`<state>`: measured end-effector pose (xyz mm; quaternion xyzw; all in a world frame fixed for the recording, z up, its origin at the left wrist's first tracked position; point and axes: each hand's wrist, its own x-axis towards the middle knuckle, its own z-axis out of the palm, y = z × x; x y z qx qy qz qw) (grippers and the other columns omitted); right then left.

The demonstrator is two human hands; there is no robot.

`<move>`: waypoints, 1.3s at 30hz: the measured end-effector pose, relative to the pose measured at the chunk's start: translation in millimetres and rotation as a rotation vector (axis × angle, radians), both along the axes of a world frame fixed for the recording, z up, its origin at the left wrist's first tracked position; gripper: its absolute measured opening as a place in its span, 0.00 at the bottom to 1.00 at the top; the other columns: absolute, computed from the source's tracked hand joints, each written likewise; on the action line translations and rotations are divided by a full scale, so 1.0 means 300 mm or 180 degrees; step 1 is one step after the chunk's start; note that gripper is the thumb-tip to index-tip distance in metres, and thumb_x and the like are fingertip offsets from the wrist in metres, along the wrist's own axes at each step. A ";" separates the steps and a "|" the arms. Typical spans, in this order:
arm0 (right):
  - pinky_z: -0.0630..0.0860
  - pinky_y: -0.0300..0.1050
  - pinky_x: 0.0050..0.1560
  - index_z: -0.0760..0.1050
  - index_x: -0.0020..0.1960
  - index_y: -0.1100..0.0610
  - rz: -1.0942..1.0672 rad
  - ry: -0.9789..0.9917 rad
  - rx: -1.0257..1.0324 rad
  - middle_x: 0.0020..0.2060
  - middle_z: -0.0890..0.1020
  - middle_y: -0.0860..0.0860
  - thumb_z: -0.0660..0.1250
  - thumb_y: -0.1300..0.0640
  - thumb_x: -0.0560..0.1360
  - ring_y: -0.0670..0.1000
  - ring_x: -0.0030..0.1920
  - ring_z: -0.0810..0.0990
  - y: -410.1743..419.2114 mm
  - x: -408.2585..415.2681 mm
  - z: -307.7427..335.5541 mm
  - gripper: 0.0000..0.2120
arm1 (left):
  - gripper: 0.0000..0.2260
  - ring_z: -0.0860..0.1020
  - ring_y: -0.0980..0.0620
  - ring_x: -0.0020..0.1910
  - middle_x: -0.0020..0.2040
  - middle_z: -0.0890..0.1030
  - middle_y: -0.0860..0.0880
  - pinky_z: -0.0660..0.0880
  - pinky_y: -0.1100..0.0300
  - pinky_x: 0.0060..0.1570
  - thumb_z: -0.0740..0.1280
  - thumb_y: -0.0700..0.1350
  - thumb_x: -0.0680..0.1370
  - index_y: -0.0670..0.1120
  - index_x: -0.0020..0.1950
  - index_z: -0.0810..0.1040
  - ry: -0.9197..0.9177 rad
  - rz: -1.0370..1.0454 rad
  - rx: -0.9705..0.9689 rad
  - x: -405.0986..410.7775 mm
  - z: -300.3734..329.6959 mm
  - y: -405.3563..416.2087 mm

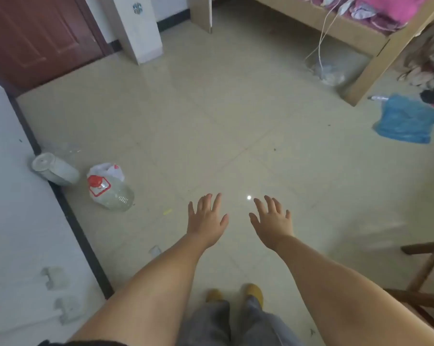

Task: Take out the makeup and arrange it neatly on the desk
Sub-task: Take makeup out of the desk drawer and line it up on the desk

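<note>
**Hands held out over a bare tiled floor, holding nothing**

Floor (211, 116) of pale glossy tile fills most of the view, seen from above by a person standing on it. Beyond the hands to the right stands a wooden bed frame (375, 43) with pink bedding (395, 8) on top and white cables hanging from it. Beyond them to the left is a dark red door (33, 36). A blue cloth (405, 121) lies crumpled on the floor well to the right of the right hand. Left of the left hand, a clear plastic jug (111, 191) with a red cap lies on its side, a grey cylinder (55, 168) farther left. The left hand (207, 221) and right hand (273, 222) reach forward side by side, backs up, fingers spread and straight, touching nothing. A small bright spot of light (249, 197) shows on the tile between the fingertips. No makeup or desk can be made out.
</note>
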<state>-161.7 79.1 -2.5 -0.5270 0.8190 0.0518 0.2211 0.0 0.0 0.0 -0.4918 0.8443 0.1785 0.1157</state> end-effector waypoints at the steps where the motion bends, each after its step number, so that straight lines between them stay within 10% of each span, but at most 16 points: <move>1: 0.54 0.58 0.72 0.49 0.76 0.48 -0.0028 -0.0021 0.0035 0.76 0.52 0.51 0.45 0.43 0.81 0.53 0.76 0.48 -0.014 -0.007 -0.002 0.25 | 0.26 0.54 0.47 0.75 0.76 0.54 0.46 0.48 0.43 0.73 0.49 0.56 0.81 0.49 0.77 0.48 -0.0034 0.0009 0.0062 0.003 -0.005 -0.011; 16: 0.65 0.52 0.65 0.56 0.74 0.50 -0.0124 0.0073 -0.0081 0.72 0.63 0.52 0.44 0.41 0.81 0.54 0.71 0.62 -0.483 -0.410 0.046 0.24 | 0.21 0.64 0.45 0.68 0.70 0.65 0.45 0.58 0.46 0.68 0.50 0.54 0.81 0.50 0.73 0.58 0.0057 -0.0150 0.0124 -0.360 0.025 -0.505; 39: 0.65 0.51 0.64 0.56 0.74 0.50 0.0555 0.0377 -0.0306 0.71 0.64 0.52 0.44 0.42 0.81 0.54 0.70 0.63 -1.927 -1.410 0.142 0.24 | 0.23 0.64 0.48 0.70 0.71 0.64 0.47 0.58 0.51 0.69 0.50 0.56 0.81 0.50 0.75 0.55 0.0215 0.0399 -0.0291 -1.297 0.070 -1.871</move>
